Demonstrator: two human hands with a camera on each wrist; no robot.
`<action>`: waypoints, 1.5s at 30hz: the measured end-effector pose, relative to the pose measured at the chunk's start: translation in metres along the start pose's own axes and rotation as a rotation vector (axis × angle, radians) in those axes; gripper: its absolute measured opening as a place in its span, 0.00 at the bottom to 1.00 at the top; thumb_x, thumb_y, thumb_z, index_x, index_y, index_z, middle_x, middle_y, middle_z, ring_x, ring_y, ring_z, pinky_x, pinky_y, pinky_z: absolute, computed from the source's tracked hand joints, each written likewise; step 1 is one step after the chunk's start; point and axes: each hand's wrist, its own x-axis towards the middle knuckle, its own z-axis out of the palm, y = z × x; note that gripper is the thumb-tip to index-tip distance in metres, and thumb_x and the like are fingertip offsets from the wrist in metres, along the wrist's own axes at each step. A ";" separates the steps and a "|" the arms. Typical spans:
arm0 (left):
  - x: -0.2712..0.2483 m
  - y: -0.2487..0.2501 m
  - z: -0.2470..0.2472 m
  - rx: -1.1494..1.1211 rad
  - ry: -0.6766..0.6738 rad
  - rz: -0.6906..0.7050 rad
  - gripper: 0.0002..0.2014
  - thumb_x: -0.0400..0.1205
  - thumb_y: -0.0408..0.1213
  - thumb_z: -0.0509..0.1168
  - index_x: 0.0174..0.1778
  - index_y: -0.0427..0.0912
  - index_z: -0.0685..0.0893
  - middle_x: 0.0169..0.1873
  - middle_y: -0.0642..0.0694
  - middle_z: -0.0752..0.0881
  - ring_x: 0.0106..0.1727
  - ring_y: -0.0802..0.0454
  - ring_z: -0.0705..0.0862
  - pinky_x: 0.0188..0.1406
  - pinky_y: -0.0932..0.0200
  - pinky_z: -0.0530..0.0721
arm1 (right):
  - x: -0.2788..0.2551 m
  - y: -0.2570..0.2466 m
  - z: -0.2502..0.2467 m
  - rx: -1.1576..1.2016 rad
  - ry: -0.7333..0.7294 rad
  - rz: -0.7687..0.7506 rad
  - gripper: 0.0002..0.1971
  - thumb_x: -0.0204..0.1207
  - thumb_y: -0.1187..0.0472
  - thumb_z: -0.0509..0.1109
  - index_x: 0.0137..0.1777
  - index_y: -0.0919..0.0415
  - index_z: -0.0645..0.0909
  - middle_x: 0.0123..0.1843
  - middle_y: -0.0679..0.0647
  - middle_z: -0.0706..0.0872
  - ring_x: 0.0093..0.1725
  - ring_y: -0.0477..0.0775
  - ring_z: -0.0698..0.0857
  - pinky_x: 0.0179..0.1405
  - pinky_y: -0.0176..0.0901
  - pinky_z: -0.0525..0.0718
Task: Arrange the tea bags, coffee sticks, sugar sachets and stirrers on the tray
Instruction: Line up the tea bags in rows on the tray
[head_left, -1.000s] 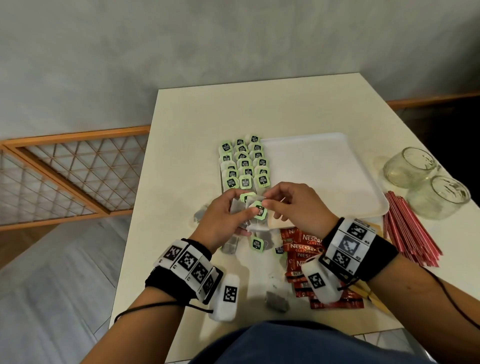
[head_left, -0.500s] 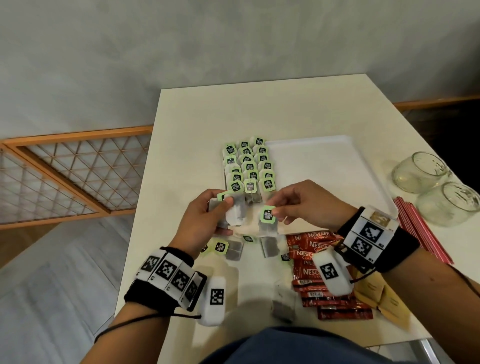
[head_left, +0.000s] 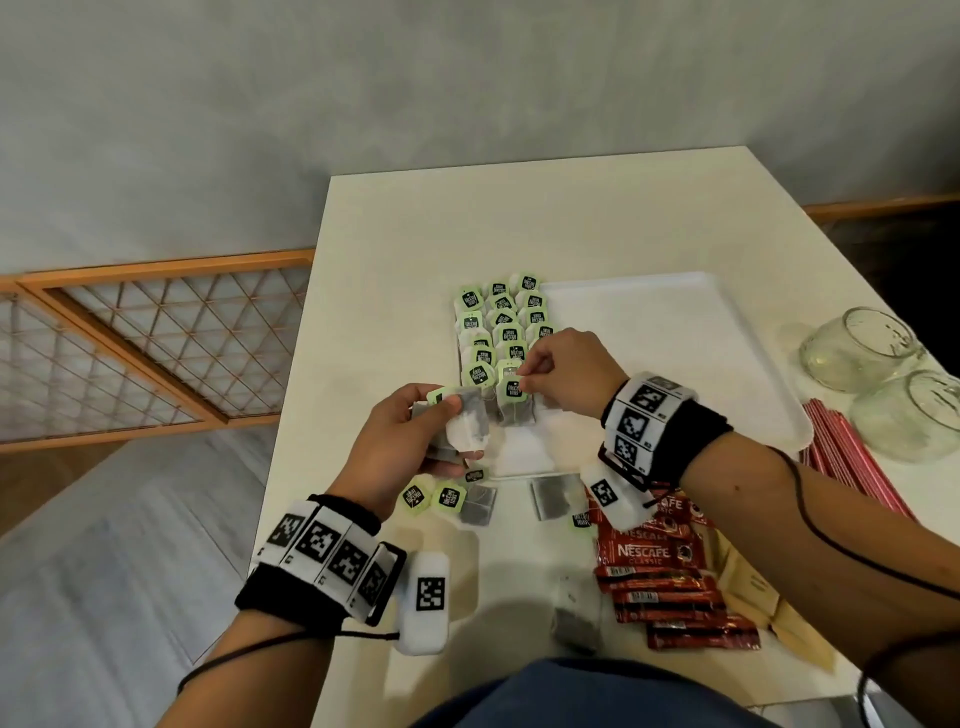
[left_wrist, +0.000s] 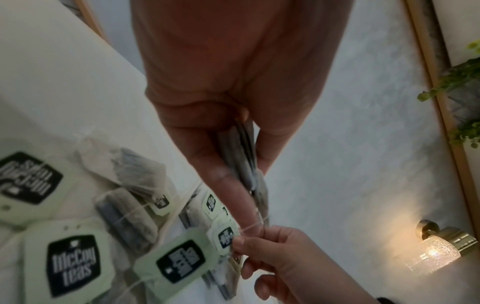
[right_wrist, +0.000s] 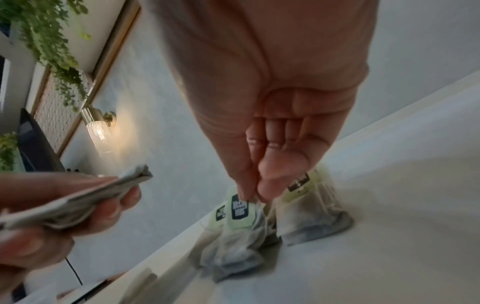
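Observation:
A white tray (head_left: 691, 364) lies on the table, with rows of green-tagged tea bags (head_left: 498, 327) along its left side. My right hand (head_left: 524, 382) pinches the top of one tea bag (head_left: 511, 402) that hangs at the near end of those rows; the right wrist view shows the same tea bag (right_wrist: 239, 232) under my thumb and forefinger. My left hand (head_left: 441, 431) grips a small stack of tea bags (head_left: 467, 428) just left of it, seen edge-on in the left wrist view (left_wrist: 244, 156). Loose tea bags (head_left: 467, 501) lie below the tray.
Red coffee sticks (head_left: 660, 582) and tan sugar sachets (head_left: 763, 597) lie at the table's near right. Red stirrers (head_left: 852, 462) and two glass jars (head_left: 878, 364) sit right of the tray. The table's left edge drops to the floor beside a wooden lattice gate (head_left: 130, 348).
My right hand has carried its tea bag up from the near table onto the tray's left side. My left hand stayed beside it with its stack.

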 end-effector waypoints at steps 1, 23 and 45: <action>0.000 0.001 0.002 -0.005 0.001 -0.005 0.12 0.84 0.36 0.67 0.60 0.34 0.80 0.40 0.36 0.90 0.32 0.40 0.91 0.27 0.54 0.89 | 0.001 0.000 -0.001 -0.017 0.012 0.000 0.05 0.68 0.63 0.80 0.42 0.57 0.88 0.36 0.48 0.87 0.37 0.48 0.85 0.41 0.39 0.81; 0.004 -0.001 0.014 0.232 0.049 0.165 0.14 0.80 0.39 0.73 0.41 0.36 0.75 0.41 0.25 0.86 0.28 0.40 0.88 0.23 0.51 0.86 | -0.059 0.009 -0.030 0.499 -0.032 -0.234 0.04 0.72 0.65 0.77 0.46 0.60 0.89 0.31 0.43 0.88 0.31 0.46 0.80 0.37 0.36 0.82; -0.004 0.025 0.037 0.377 -0.200 0.381 0.06 0.77 0.41 0.73 0.47 0.46 0.89 0.34 0.53 0.86 0.23 0.50 0.76 0.20 0.58 0.80 | -0.067 0.010 -0.052 0.366 0.004 -0.260 0.02 0.76 0.60 0.74 0.46 0.57 0.88 0.45 0.49 0.86 0.36 0.44 0.82 0.38 0.32 0.79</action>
